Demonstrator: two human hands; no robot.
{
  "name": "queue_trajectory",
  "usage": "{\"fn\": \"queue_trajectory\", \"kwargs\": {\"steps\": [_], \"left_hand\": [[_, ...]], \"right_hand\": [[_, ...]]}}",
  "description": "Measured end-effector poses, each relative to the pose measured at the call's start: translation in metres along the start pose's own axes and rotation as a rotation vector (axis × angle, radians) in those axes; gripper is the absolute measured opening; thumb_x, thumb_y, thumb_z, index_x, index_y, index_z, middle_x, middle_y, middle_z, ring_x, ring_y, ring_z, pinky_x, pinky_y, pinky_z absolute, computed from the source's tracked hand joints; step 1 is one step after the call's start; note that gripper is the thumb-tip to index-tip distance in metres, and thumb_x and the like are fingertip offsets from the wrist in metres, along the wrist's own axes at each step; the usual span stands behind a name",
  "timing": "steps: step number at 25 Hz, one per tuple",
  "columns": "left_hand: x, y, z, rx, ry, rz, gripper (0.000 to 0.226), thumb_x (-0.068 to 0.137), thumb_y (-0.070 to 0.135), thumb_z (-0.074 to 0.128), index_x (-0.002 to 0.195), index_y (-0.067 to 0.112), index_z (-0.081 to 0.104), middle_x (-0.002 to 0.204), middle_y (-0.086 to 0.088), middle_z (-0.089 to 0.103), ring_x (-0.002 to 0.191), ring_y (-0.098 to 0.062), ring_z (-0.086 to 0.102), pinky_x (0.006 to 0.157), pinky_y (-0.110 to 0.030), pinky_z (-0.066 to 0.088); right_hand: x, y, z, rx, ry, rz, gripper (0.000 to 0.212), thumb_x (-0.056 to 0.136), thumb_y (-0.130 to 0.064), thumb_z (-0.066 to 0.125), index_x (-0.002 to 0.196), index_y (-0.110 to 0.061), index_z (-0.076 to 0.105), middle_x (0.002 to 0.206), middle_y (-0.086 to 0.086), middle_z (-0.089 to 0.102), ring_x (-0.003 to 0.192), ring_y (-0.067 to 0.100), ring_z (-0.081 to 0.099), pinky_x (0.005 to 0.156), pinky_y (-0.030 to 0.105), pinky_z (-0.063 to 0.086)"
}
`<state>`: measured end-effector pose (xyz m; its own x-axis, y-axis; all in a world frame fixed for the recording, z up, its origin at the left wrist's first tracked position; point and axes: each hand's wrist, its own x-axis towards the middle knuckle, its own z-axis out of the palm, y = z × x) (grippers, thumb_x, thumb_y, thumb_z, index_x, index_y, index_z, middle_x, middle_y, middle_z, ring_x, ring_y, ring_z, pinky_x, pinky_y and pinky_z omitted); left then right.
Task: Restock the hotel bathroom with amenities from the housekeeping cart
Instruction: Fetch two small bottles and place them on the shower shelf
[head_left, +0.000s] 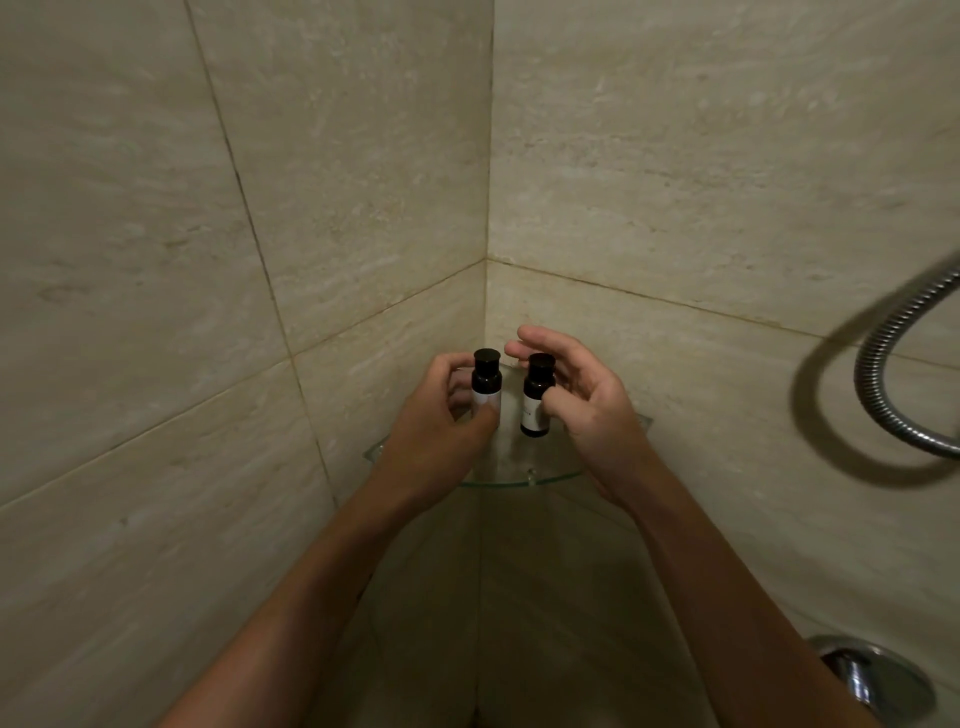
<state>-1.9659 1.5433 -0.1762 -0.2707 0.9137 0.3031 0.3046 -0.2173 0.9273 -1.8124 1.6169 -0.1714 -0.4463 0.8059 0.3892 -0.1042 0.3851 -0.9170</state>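
Observation:
Two small dark amenity bottles with black caps and pale labels stand upright side by side on a glass corner shelf (519, 478) fixed in the tiled shower corner. My left hand (441, 415) curls its fingers and thumb round the left bottle (486, 384). My right hand (582, 395) is beside the right bottle (537, 395), thumb touching its side and fingers arched loosely over its cap. Whether the right hand still grips it is unclear.
Beige stone tile walls meet in the corner behind the shelf. A metal shower hose (878, 374) loops down on the right wall. A chrome tap fitting (872, 680) sits at the lower right.

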Motion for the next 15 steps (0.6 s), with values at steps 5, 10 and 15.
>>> {"fn": "queue_trajectory", "kwargs": {"steps": [5,10,15], "left_hand": [[0.001,-0.001,-0.007,0.031,-0.045,0.013,0.043,0.094,-0.009,0.053,0.131,0.011,0.052,0.113,-0.009,0.068,0.096,-0.013,0.067,0.081,-0.02,0.054],[0.004,-0.007,-0.004,0.113,-0.027,0.044,0.044,0.093,-0.009,0.052,0.131,0.012,0.052,0.115,-0.009,0.067,0.105,-0.021,0.067,0.089,-0.026,0.056],[0.003,-0.011,0.0,0.178,0.02,0.089,0.041,0.091,-0.003,0.059,0.126,0.018,0.053,0.116,-0.002,0.066,0.109,-0.017,0.065,0.095,-0.029,0.055]], "right_hand": [[-0.009,0.003,0.0,-0.179,0.022,0.001,0.048,0.093,0.006,0.05,0.137,-0.015,0.053,0.119,-0.001,0.071,0.114,0.005,0.064,0.087,0.019,0.053],[-0.013,0.003,-0.002,-0.276,0.08,-0.024,0.044,0.093,-0.004,0.063,0.135,-0.014,0.056,0.115,-0.009,0.067,0.105,-0.002,0.063,0.093,0.018,0.051],[-0.016,0.002,-0.003,-0.378,0.063,-0.022,0.051,0.09,-0.006,0.069,0.138,-0.017,0.054,0.115,-0.017,0.062,0.109,-0.006,0.059,0.094,0.008,0.044]]}}
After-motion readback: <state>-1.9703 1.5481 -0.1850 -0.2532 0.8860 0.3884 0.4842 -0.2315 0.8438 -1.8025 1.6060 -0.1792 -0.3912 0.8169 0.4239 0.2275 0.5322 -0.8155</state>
